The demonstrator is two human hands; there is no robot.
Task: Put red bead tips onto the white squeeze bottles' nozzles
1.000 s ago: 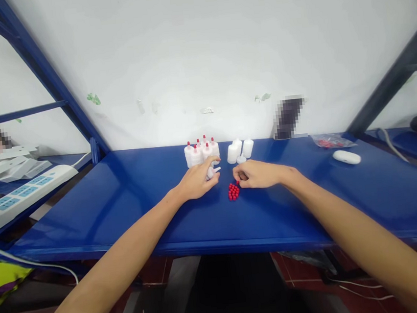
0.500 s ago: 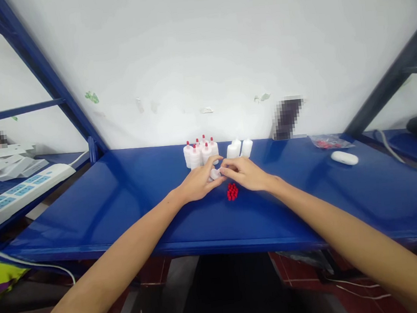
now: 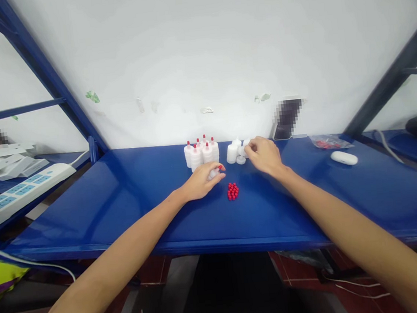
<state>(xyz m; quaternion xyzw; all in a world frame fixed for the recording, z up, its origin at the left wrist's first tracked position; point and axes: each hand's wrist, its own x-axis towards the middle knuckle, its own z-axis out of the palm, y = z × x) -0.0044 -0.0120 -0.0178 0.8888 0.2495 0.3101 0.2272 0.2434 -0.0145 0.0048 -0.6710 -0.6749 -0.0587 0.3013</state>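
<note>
My left hand (image 3: 205, 180) is curled around a white squeeze bottle (image 3: 213, 174), whose red tip cap shows at the fingertips. Just behind it stands a tight group of white bottles with red caps (image 3: 196, 157). Farther right, my right hand (image 3: 263, 153) has its thumb and fingers pinched at a white bottle (image 3: 242, 151), partly covered by the fingers. Uncapped white bottles (image 3: 232, 153) are beside those fingers. A small cluster of loose red caps (image 3: 233, 191) lies on the blue table between my hands, nearer to me.
A white oval case (image 3: 344, 157) and a clear bag with red pieces (image 3: 330, 142) lie on the right of the blue table (image 3: 125, 209). A dark phone-like object (image 3: 288, 119) leans on the wall. A power strip (image 3: 27, 191) and white boxes sit at left.
My right hand took a red cap from near the pile to the bottle in my left hand, then moved right to the uncapped bottles. The held bottle now shows a red cap.
</note>
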